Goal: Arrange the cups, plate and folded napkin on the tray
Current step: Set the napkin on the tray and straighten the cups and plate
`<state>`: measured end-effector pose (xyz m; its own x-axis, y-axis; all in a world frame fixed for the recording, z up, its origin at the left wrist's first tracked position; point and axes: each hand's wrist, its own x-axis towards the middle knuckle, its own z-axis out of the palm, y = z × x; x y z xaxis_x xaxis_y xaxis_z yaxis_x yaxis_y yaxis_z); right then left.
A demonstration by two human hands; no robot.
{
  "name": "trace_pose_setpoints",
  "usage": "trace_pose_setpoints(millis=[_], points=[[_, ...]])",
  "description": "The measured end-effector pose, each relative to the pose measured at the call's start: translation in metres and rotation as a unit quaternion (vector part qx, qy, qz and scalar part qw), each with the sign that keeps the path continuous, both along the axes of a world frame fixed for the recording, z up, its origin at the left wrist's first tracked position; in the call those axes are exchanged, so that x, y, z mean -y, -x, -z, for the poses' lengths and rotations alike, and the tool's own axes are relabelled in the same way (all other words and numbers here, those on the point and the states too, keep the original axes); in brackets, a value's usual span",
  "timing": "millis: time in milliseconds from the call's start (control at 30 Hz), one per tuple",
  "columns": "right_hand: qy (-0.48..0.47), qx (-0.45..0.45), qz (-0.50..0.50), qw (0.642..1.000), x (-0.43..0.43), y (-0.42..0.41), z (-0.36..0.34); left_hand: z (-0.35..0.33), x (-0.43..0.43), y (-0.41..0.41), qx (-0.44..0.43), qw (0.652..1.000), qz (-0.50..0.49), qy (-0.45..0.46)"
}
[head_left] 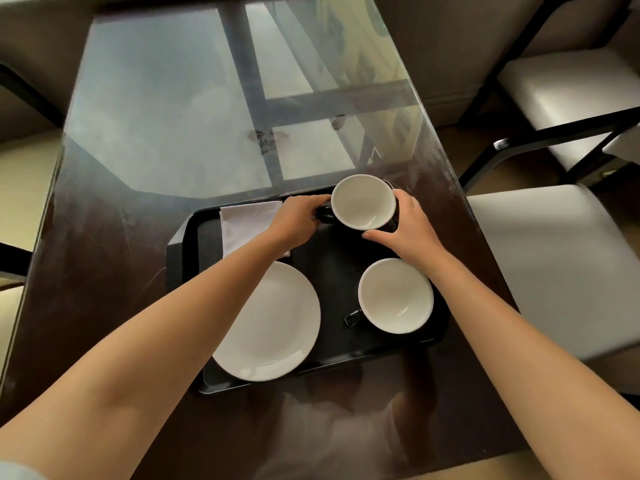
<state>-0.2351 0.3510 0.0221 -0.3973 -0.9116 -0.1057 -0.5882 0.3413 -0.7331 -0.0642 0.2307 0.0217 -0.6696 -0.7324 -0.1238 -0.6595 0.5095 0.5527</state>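
You've got a black tray (pixel 194 237) sitting on the near end of a dark table (pixel 104 271) with a glass middle, and everything else sits relative to that tray. Both your hands are on the far cup (pixel 363 201), the black one with the white inside, at the tray's far right corner. Your left hand (pixel 298 216) is pinched in narrow at the cup's handle, which points toward the tray's left side, and your right hand (pixel 405 223) is cupped around the cup's right wall with the thumb along the near side of it. Honestly can't tell if that cup is resting on the tray floor or lifted a little above it, the angle hides its base. The second cup (pixel 396 295), same colours, stands in the tray's near right corner, handle also pointing left, well apart from your hands. The white plate (pixel 270 323) lies flat in the near left part of the tray, with its edge looking like it rides up on the near rim. The folded napkin (pixel 242 223) lies in the far left corner, partly under your left forearm. A couple of pale-cushioned chairs (pixel 554 265) stand off the tray's right side.
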Motion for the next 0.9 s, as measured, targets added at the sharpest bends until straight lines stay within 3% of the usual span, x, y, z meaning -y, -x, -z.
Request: trace_pose_setpoints(millis=[333, 500, 600, 700, 900], points=[[-0.022, 0.007, 0.008, 1.0, -0.003, -0.006, 0.0, -0.002, 0.004, 0.001, 0.002, 1.0, 0.002, -0.005], [-0.088, 0.043, -0.003, 0.995, -0.028, 0.018, -0.019, -0.013, -0.033, -0.015, -0.057, 0.991, -0.121, -0.012], [-0.15, 0.087, -0.047, 0.984, -0.062, 0.03, -0.024, -0.017, -0.094, -0.04, -0.126, 0.986, -0.042, -0.097], [-0.181, 0.11, -0.079, 0.974, -0.086, 0.021, -0.021, -0.009, -0.135, -0.049, -0.104, 0.981, 0.029, -0.163], [-0.115, 0.123, -0.019, 0.986, -0.096, 0.011, -0.016, -0.003, -0.146, -0.043, -0.106, 0.976, -0.003, -0.188]])
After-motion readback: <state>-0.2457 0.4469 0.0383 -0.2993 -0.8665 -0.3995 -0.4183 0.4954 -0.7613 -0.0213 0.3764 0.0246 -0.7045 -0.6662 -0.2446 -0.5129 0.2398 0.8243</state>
